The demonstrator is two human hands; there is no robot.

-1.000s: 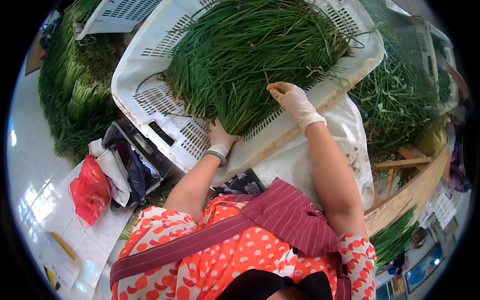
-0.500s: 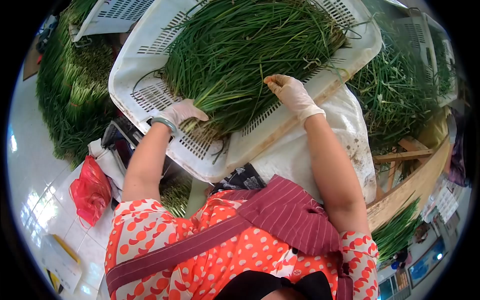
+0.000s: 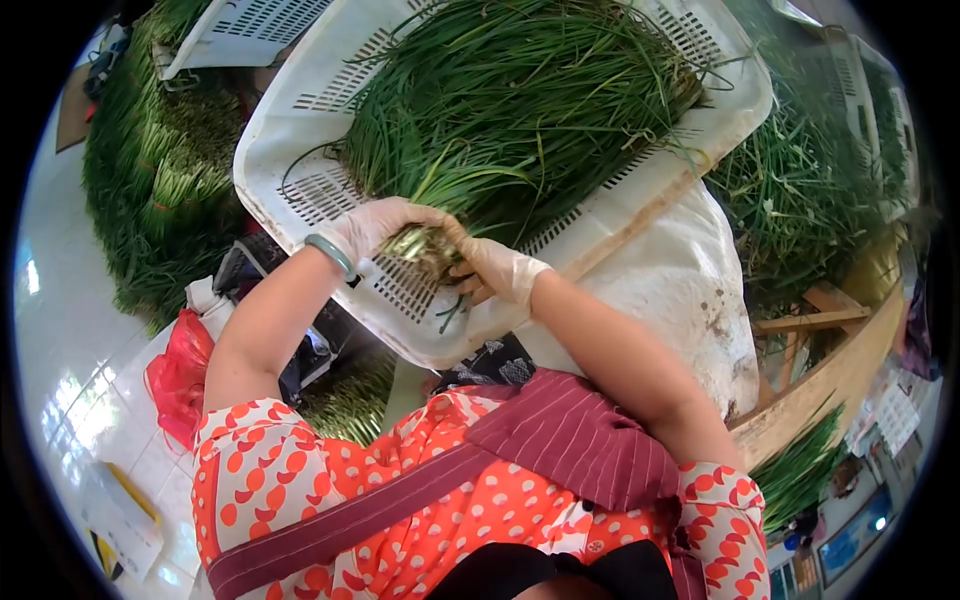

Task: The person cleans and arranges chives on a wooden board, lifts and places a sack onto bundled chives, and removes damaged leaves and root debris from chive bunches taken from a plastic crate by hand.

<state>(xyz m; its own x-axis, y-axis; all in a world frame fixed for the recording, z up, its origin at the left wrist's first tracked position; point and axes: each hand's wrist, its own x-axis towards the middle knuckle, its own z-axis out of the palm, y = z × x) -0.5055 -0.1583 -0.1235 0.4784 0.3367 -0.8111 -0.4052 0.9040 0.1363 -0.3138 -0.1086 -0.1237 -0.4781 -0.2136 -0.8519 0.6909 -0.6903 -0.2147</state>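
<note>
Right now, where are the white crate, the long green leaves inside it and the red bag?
White crate [image 3: 272,152], head view: bare inner wall.
Long green leaves [image 3: 530,110], head view: middle of the pile.
Red bag [image 3: 180,368], head view: its crumpled side.

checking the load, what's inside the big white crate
A heap of long green leaves lies in the big white crate; the left hand holds a bunch of them. Slotted plastic shows left of the heap; whatever lies beneath is covered.

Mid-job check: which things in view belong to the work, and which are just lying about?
In the work:
left hand, gripping a bunch of greens
right hand, at the bunch
white crate holding the greens pile

Apparently just lying about:
red plastic bag
wooden board
</note>
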